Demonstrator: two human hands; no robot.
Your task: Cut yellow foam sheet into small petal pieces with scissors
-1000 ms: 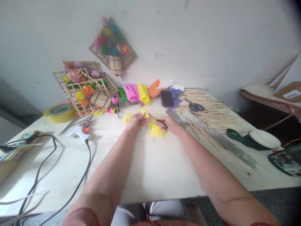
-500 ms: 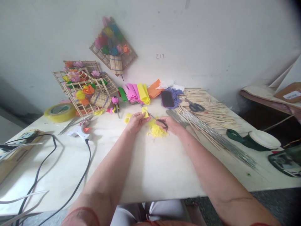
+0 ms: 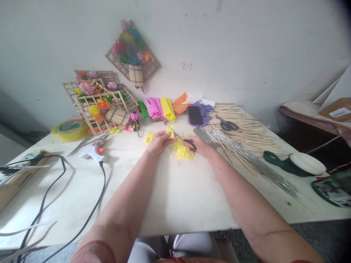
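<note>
On the pale surface (image 3: 192, 201) lies a heap of yellow clippings (image 3: 183, 152), beside which the right hand (image 3: 199, 144) has its grip wrapped round dark-handled scissors (image 3: 189, 141) and the left hand (image 3: 159, 141) pinches yellow paper (image 3: 170, 132) near their blades (image 3: 176, 133), folded coloured sheets (image 3: 167, 109) beyond.

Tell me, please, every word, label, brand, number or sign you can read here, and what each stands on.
"217", handwritten in a reddish tone on the wall.
White label on the brown cardboard: too blurred to read.
Tape roll, inside its core: any print too blurred to read.
</note>
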